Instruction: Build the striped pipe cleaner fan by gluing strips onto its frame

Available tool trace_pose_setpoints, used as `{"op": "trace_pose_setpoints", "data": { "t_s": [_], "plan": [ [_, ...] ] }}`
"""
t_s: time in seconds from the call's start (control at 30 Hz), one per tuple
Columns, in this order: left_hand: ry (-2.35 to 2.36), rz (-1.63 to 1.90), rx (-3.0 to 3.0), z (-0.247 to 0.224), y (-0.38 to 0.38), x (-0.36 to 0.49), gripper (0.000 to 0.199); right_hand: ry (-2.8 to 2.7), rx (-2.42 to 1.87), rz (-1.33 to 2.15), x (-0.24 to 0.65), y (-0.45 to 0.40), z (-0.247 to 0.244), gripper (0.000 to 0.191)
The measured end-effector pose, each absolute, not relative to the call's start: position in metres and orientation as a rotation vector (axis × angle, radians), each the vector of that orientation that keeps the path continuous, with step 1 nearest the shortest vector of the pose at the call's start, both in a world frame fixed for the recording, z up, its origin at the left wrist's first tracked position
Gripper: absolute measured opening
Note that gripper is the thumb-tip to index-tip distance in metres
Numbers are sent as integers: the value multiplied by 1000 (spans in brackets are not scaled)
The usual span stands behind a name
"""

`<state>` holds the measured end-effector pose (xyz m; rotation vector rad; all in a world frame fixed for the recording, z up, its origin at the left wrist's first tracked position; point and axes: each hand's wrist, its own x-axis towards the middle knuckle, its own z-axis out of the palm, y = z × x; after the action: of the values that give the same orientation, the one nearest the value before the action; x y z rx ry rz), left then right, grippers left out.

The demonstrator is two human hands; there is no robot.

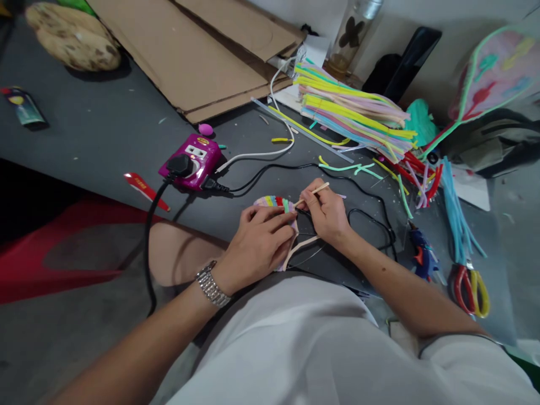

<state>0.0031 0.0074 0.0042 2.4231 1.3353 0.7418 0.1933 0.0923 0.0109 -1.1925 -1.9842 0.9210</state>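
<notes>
A small striped pipe-cleaner piece point(270, 201) in yellow, red, green and pink lies near the table's front edge. My left hand point(265, 236) is over it, fingers curved and closed on it, so most of the piece is hidden. Just to the right, my right hand point(324, 214) pinches a cream pipe cleaner point(317, 189) between thumb and fingers, its inner end touching the piece by my left fingertips. Another cream strip point(301, 245) runs from the lower edge of the piece towards my right wrist.
A purple power strip point(192, 163) with black and white cords sits left of my hands. Bundled pipe cleaners point(354, 109) lie behind. To the right are a blue glue gun point(423, 251), scissors point(471, 289) and blue pipe cleaners point(458, 208). Cardboard sheets point(202, 62) cover the back; a red cutter point(145, 190) lies left.
</notes>
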Motion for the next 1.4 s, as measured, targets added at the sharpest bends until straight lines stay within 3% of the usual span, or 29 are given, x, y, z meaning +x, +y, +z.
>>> {"op": "trace_pose_setpoints", "data": {
  "t_s": [0.3, 0.4, 0.57, 0.73, 0.87, 1.1, 1.4],
  "plan": [
    [1332, 739, 2415, 4, 8, 3, 15, -2612, -1029, 462, 185, 99, 29, 22],
    [1351, 744, 2394, 4, 8, 4, 16, -2495, -1068, 596, 186, 104, 24, 24],
    [1348, 752, 2343, 5, 8, 4, 15, -1761, -1179, 1076, 194, 100, 25, 38],
    [1301, 758, 2242, 7, 10, -3, 18, -1651, -1093, 993, 215, 39, 39, 20],
    [1217, 910, 2279, 7, -3, -13, 20, -1870, -909, 932, 233, -3, 23, 19],
    [1260, 1066, 2570, -6, -44, -18, 12, -2064, -721, 740, 234, 0, 9, 25],
    [1453, 1175, 2383, -16, -27, -1, 9, -1987, -842, 716, 219, 1, 6, 17]
  ]
}}
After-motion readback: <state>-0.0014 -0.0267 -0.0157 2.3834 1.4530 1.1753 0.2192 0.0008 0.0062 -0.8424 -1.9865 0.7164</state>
